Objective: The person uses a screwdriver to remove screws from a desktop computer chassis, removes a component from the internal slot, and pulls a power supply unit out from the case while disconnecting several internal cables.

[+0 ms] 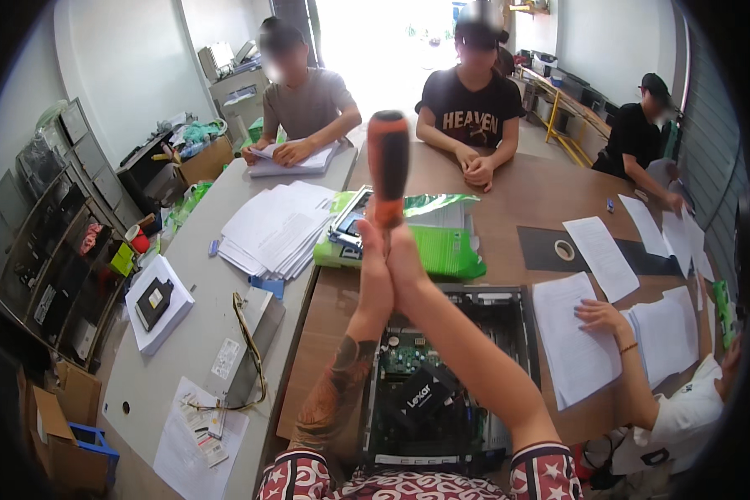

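Note:
Both my arms reach forward, and my hands meet palm to palm above the table. A screwdriver [389,162] with an orange and black handle stands upright between them. My left hand [375,271] and my right hand [405,262] press together around its lower part, so the shaft is hidden. Below my forearms lies an opened computer case [521,333], with a green circuit board [404,357] and a black drive [425,395] inside. Just beyond my hands is a green and white package [450,250], with a metal-framed part [347,218] at its left end.
A power supply [246,346] with cables, a paper stack [275,225] and a black drive caddy [153,302] on papers are at left. More papers [571,333], a person's hand [604,321] and a tape roll [564,249] lie right. Two people sit opposite; another is far right.

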A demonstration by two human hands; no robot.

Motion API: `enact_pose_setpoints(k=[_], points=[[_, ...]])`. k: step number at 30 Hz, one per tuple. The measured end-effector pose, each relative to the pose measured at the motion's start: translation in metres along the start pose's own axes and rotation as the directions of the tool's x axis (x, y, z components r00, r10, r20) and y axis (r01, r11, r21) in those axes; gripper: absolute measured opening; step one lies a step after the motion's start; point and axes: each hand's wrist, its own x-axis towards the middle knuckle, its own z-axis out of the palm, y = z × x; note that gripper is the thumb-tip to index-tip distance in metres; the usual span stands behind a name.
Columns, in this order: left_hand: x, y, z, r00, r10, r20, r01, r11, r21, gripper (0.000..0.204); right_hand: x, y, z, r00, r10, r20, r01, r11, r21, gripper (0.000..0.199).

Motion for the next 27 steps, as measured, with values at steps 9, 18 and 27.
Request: enact_pose_setpoints(k=[9, 18, 27], points=[[-0.001, -0.005, 0.028, 0.992, -0.108, 0.06, 0.103, 0.992, 0.077, 0.072, 0.012, -0.015, -0.035, 0.982, -0.181, 0.058, 0.19, 0.948, -0.257, 0.049], [0.003, 0.0, -0.005, 1.0, 0.001, -0.014, 0.002, 0.98, 0.2, 0.065, 0.026, 0.016, -0.01, 0.997, -0.012, 0.082, 0.009, 0.999, 0.038, 0.063], [-0.008, 0.009, 0.012, 0.999, -0.035, 0.029, 0.032, 0.995, 0.09, 0.066, 0.034, 0.02, -0.02, 0.973, -0.23, 0.025, 0.228, 0.971, 0.074, 0.055]])
